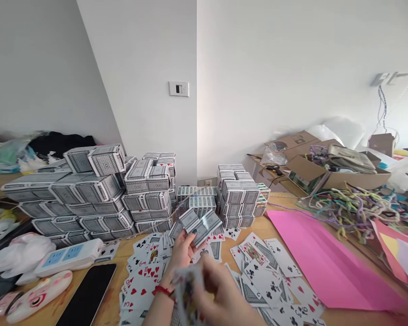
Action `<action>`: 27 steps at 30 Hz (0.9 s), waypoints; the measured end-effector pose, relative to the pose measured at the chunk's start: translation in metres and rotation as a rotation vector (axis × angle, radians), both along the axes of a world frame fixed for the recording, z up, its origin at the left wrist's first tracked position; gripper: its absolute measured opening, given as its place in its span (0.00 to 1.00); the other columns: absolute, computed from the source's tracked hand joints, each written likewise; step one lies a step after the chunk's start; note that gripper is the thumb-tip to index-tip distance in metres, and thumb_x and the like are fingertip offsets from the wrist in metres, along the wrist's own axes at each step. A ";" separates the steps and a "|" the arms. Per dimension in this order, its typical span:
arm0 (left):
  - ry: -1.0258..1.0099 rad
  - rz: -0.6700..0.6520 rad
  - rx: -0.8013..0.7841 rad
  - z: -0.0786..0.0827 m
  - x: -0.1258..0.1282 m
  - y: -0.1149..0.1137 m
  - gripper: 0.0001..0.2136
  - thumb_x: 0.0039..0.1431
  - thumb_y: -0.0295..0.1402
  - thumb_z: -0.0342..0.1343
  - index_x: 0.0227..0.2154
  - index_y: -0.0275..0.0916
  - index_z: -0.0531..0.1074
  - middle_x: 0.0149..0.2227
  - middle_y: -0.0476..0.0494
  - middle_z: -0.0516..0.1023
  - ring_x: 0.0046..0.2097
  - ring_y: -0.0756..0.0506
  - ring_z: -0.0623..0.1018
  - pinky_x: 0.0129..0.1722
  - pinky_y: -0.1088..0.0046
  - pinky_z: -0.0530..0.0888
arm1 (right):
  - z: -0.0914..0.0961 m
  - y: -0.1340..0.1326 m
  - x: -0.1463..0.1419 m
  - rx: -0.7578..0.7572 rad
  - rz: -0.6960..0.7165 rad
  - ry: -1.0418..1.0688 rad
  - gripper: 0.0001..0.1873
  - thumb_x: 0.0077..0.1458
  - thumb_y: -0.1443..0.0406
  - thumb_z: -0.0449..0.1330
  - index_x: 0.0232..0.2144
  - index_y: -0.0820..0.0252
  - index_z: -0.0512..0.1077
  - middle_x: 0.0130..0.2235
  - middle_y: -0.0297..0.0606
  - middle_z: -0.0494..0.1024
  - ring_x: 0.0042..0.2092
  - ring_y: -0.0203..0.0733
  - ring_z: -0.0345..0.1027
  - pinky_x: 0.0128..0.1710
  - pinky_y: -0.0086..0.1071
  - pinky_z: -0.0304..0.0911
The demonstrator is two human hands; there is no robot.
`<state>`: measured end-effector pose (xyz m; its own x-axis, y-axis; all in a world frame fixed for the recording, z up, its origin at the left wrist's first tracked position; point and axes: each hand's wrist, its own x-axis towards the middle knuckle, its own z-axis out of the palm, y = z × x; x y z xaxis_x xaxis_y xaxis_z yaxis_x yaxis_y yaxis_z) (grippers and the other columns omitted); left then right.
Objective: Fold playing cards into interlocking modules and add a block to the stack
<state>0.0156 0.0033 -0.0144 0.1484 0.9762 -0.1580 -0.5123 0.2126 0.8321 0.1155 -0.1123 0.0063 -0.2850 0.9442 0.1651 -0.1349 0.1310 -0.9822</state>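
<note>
My left hand (184,246), with a red string bracelet at the wrist, grips a few playing cards (204,226) whose grey patterned backs face me. Nearer the camera, my right hand (221,292) is smeared by motion and pinches a playing card (188,287), face towards me; whether there is more than one, I cannot tell. Beneath my hands, loose playing cards cover the wooden table: one spread (146,280) at the left, mostly face up, and another spread (265,276) at the right, with faces and backs mixed.
Card-covered blocks (88,194) rise in stacks behind, with another stack (240,194) right of centre. At the left lie a black phone (88,294), a white power strip (70,257) and a pale pink-marked object (41,296). Pink paper (326,267), tangled cords (347,213) and an open cardboard box (340,179) occupy the right.
</note>
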 end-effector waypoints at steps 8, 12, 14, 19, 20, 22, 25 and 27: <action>-0.084 -0.040 -0.038 0.000 -0.002 -0.002 0.06 0.47 0.32 0.59 0.23 0.40 0.66 0.27 0.49 0.72 0.28 0.51 0.73 0.36 0.70 0.73 | 0.000 0.062 0.039 -0.164 -0.382 0.285 0.15 0.45 0.57 0.61 0.22 0.57 0.58 0.21 0.25 0.58 0.22 0.30 0.53 0.24 0.23 0.55; -0.041 -0.060 -0.032 -0.003 -0.003 0.000 0.05 0.46 0.30 0.59 0.27 0.39 0.69 0.31 0.46 0.75 0.32 0.47 0.76 0.34 0.70 0.72 | -0.025 0.068 0.043 -0.346 -0.346 0.379 0.17 0.40 0.53 0.63 0.28 0.56 0.64 0.23 0.30 0.67 0.23 0.35 0.61 0.23 0.27 0.58; -0.025 -0.037 -0.046 -0.005 -0.003 0.001 0.07 0.44 0.28 0.60 0.28 0.39 0.69 0.31 0.47 0.76 0.31 0.47 0.76 0.32 0.71 0.71 | -0.029 0.069 0.044 -0.345 -0.387 0.431 0.23 0.34 0.56 0.67 0.34 0.56 0.66 0.31 0.34 0.73 0.28 0.39 0.67 0.27 0.30 0.62; -0.047 -0.007 -0.078 -0.005 -0.001 0.002 0.09 0.42 0.26 0.62 0.27 0.38 0.69 0.30 0.48 0.77 0.31 0.48 0.76 0.30 0.74 0.71 | -0.031 0.067 0.044 -0.313 -0.427 0.402 0.21 0.40 0.54 0.64 0.35 0.59 0.68 0.29 0.35 0.74 0.26 0.41 0.68 0.22 0.31 0.63; -0.051 -0.008 -0.072 -0.004 -0.001 0.002 0.09 0.42 0.27 0.62 0.28 0.39 0.69 0.31 0.48 0.77 0.32 0.48 0.77 0.31 0.74 0.71 | -0.032 0.067 0.043 -0.314 -0.428 0.381 0.19 0.42 0.53 0.63 0.34 0.58 0.68 0.27 0.34 0.73 0.25 0.40 0.68 0.20 0.30 0.62; -0.056 -0.004 -0.057 -0.004 0.000 0.002 0.09 0.42 0.27 0.61 0.30 0.39 0.70 0.33 0.47 0.77 0.34 0.47 0.77 0.32 0.74 0.71 | -0.032 0.065 0.041 -0.301 -0.436 0.340 0.18 0.44 0.53 0.61 0.34 0.56 0.67 0.28 0.33 0.72 0.25 0.40 0.68 0.19 0.30 0.63; -0.070 -0.001 -0.037 -0.007 0.002 0.002 0.11 0.42 0.28 0.61 0.31 0.39 0.70 0.35 0.46 0.77 0.37 0.47 0.77 0.35 0.73 0.72 | -0.032 0.064 0.039 -0.264 -0.413 0.289 0.17 0.46 0.54 0.60 0.36 0.54 0.65 0.31 0.33 0.71 0.27 0.41 0.69 0.19 0.31 0.65; -0.066 -0.012 -0.030 -0.010 0.003 0.003 0.10 0.42 0.28 0.62 0.30 0.38 0.69 0.33 0.45 0.77 0.36 0.47 0.77 0.35 0.72 0.71 | -0.032 0.063 0.039 -0.250 -0.370 0.271 0.17 0.47 0.54 0.59 0.38 0.54 0.64 0.31 0.33 0.70 0.28 0.42 0.69 0.20 0.32 0.66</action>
<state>0.0184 0.0061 -0.0245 0.1715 0.9693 -0.1762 -0.5627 0.2432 0.7901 0.1543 -0.0489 -0.0253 0.0974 0.9936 -0.0568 -0.3777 -0.0159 -0.9258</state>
